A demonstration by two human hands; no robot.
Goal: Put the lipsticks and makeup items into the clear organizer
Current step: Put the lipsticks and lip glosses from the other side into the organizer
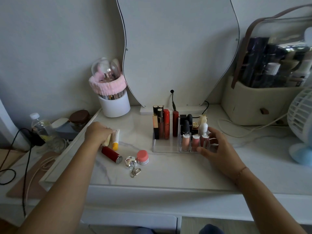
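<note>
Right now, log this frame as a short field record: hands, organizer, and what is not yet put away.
left hand: on the yellow-capped tube, grip unclear
right hand: open, at the clear organizer right side
organizer: upright lipsticks and glosses; front-left section bare
loose on counter: red lipstick, pink-lidded jar, silver keychain

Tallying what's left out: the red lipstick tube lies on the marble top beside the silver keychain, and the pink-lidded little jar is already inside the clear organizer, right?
Not quite. In the head view the pink-lidded little jar stands on the marble top, left of the clear organizer, not inside it. The red lipstick tube does lie beside the silver keychain.
</note>
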